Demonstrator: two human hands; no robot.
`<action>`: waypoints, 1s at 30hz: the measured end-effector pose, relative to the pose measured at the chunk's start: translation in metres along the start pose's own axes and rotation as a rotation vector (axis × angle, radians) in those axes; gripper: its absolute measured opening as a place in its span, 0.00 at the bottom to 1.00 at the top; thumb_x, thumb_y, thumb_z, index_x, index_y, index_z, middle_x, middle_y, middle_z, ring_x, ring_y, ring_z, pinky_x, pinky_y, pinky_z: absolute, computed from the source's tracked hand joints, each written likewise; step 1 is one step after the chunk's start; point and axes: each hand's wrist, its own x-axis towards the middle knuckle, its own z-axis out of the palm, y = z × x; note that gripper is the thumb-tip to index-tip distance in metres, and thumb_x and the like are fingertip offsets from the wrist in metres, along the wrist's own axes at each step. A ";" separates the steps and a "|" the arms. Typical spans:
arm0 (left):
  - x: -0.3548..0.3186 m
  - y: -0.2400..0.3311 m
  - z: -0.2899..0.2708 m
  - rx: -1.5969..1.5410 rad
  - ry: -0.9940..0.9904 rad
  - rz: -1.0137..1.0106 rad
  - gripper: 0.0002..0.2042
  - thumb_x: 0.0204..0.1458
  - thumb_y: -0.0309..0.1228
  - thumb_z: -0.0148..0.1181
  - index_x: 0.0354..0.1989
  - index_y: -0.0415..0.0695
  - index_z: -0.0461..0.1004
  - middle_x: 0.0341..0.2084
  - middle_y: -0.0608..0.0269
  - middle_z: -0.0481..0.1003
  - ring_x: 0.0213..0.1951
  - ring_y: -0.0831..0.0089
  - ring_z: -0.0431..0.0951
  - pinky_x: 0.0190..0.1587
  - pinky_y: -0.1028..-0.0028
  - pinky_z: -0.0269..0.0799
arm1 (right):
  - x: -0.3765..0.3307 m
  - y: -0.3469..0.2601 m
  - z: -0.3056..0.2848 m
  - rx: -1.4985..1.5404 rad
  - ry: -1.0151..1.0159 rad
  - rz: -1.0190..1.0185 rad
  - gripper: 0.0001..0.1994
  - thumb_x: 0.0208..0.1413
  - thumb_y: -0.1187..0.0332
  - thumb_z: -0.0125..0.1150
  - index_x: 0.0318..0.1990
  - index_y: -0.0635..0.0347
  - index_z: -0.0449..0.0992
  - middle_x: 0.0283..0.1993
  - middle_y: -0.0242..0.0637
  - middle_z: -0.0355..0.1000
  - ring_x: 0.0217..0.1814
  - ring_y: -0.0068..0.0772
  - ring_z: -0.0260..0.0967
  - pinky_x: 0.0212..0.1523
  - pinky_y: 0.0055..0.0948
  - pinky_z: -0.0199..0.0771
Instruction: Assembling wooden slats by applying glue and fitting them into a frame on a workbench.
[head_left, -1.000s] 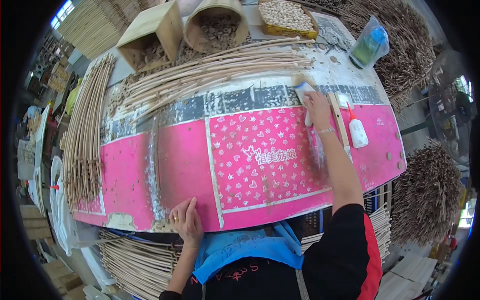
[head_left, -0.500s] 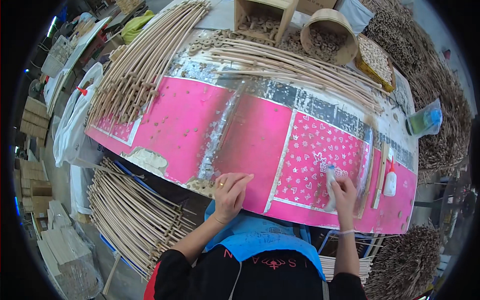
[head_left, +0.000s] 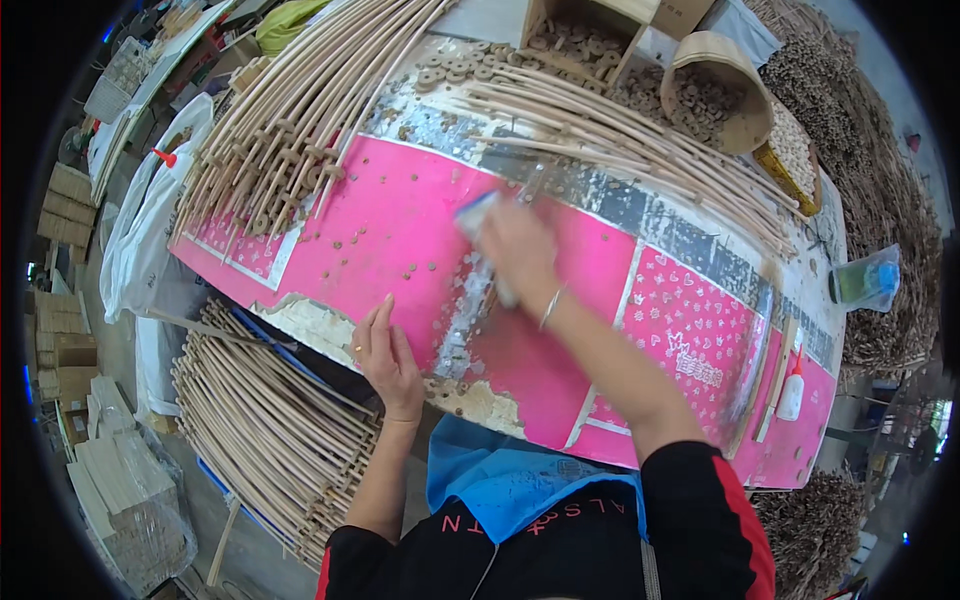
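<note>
My right hand (head_left: 517, 245) is closed on a long white object with a blue end (head_left: 478, 212), blurred by motion. It is over the worn silvery strip of the pink-covered table (head_left: 390, 215); I cannot tell whether the object touches the surface. My left hand (head_left: 390, 368) is at the table's near edge with its fingers stretched out and nothing in it. Beyond it, small brown discs (head_left: 410, 268) lie scattered on the pink surface. A bundle of thin wooden sticks (head_left: 290, 110), with rings or discs at its near ends, lies on the table's left side.
More sticks (head_left: 630, 135) lie across the back, near a wooden box (head_left: 575, 60) and a round tub (head_left: 715, 95) of wooden rings. A white squeeze bottle (head_left: 791, 393) stands at right. Below the left edge is another stick bundle (head_left: 265, 430).
My right hand has swung left and away from me with the white object, from the patterned pink panel to the silvery strip. My left hand has moved left along the near edge.
</note>
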 end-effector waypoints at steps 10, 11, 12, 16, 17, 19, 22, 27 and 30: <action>-0.002 -0.013 0.001 -0.131 0.026 0.008 0.18 0.66 0.27 0.54 0.63 0.38 0.76 0.50 0.51 0.79 0.54 0.55 0.76 0.63 0.60 0.63 | 0.010 -0.005 -0.009 0.120 -0.214 0.157 0.06 0.57 0.65 0.63 0.38 0.56 0.80 0.38 0.45 0.78 0.43 0.52 0.78 0.48 0.49 0.79; -0.001 -0.012 -0.003 -0.132 0.024 -0.006 0.19 0.67 0.28 0.53 0.64 0.37 0.75 0.50 0.50 0.79 0.55 0.55 0.76 0.63 0.59 0.63 | -0.011 -0.031 -0.022 -0.034 -0.238 -0.082 0.07 0.55 0.67 0.62 0.38 0.57 0.80 0.42 0.45 0.78 0.47 0.49 0.78 0.49 0.48 0.80; 0.000 -0.009 -0.003 -0.147 0.016 -0.007 0.19 0.68 0.30 0.51 0.65 0.37 0.74 0.51 0.50 0.79 0.55 0.54 0.76 0.64 0.58 0.63 | -0.034 -0.048 -0.027 -0.046 -0.251 -0.127 0.07 0.54 0.68 0.61 0.38 0.58 0.79 0.45 0.45 0.77 0.51 0.47 0.77 0.49 0.47 0.80; -0.001 -0.006 0.019 -0.284 -0.050 -0.023 0.20 0.70 0.30 0.50 0.67 0.37 0.71 0.53 0.49 0.78 0.57 0.55 0.74 0.64 0.57 0.64 | -0.109 -0.075 -0.055 0.236 -0.269 -0.085 0.07 0.55 0.69 0.63 0.39 0.58 0.75 0.41 0.42 0.73 0.47 0.47 0.75 0.46 0.44 0.79; -0.002 -0.004 0.026 -0.358 -0.062 -0.065 0.20 0.71 0.29 0.50 0.68 0.36 0.70 0.54 0.49 0.76 0.57 0.56 0.74 0.64 0.58 0.65 | -0.130 -0.066 -0.063 0.311 -0.272 -0.075 0.07 0.56 0.67 0.63 0.40 0.57 0.75 0.40 0.42 0.72 0.45 0.47 0.75 0.45 0.45 0.78; -0.002 -0.016 0.001 -0.292 -0.050 -0.025 0.20 0.71 0.28 0.50 0.69 0.35 0.69 0.54 0.48 0.76 0.58 0.56 0.74 0.64 0.59 0.66 | -0.152 -0.063 -0.089 0.439 -0.236 -0.055 0.08 0.59 0.64 0.65 0.40 0.56 0.75 0.38 0.41 0.71 0.42 0.46 0.75 0.42 0.45 0.77; 0.018 0.045 0.013 -0.269 -0.271 0.135 0.22 0.69 0.26 0.54 0.70 0.36 0.68 0.61 0.48 0.74 0.63 0.54 0.72 0.66 0.57 0.65 | -0.204 -0.021 -0.202 0.394 -0.019 0.269 0.10 0.60 0.61 0.69 0.38 0.58 0.79 0.34 0.41 0.72 0.37 0.45 0.74 0.37 0.44 0.74; 0.047 0.131 0.105 -0.257 -0.578 0.533 0.33 0.61 0.31 0.65 0.75 0.43 0.63 0.66 0.48 0.70 0.67 0.49 0.69 0.71 0.53 0.60 | -0.323 0.040 -0.360 -0.129 0.526 0.712 0.06 0.56 0.76 0.70 0.39 0.62 0.80 0.31 0.40 0.73 0.30 0.34 0.72 0.32 0.32 0.71; 0.063 0.163 0.180 -0.133 -0.601 0.729 0.40 0.56 0.32 0.70 0.78 0.46 0.59 0.69 0.47 0.68 0.71 0.48 0.66 0.73 0.53 0.58 | -0.376 0.069 -0.424 -0.439 0.663 0.825 0.05 0.60 0.75 0.69 0.39 0.64 0.79 0.32 0.39 0.73 0.30 0.32 0.71 0.33 0.29 0.71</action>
